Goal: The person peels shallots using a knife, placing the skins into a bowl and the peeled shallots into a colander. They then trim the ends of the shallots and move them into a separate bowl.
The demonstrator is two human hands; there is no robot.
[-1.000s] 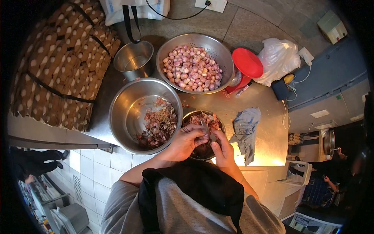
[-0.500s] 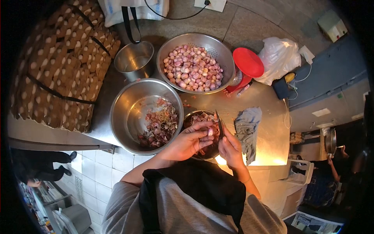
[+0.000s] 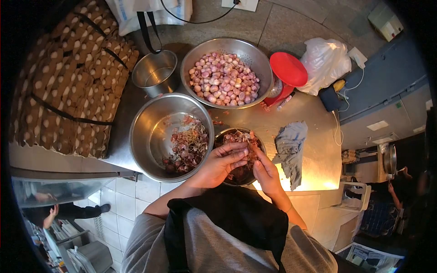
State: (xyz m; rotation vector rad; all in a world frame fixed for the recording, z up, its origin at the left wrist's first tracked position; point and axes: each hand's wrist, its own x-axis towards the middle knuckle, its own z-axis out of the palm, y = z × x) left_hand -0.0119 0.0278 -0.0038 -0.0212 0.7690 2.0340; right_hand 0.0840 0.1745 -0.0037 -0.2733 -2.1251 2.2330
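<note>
My left hand (image 3: 220,164) is closed in a pinch on a small shallot, mostly hidden by the fingertips, above a metal bowl of shallot skins (image 3: 236,136). Right against it, my right hand (image 3: 267,175) is closed, its fingertips meeting the left ones. The knife seen in it a moment earlier is hardly visible now, turned edge-on or hidden by the fingers. To the left, a large steel bowl (image 3: 141,113) contains skins and roots (image 3: 186,145). Behind, a steel colander (image 3: 264,59) is heaped with peeled pink shallots (image 3: 223,79).
A grey cloth (image 3: 291,148) lies right of my hands on the steel table (image 3: 318,168). Farther back stand a steel pot (image 3: 154,75), a red scale (image 3: 289,69) and a white plastic bag (image 3: 325,63). Strapped egg trays (image 3: 68,86) are stacked left. Other people are at both sides.
My hands have come together at the fingertips. The knife blade, plainly upright before, has dropped out of clear view, and the shallot is more covered. A person at lower left has moved.
</note>
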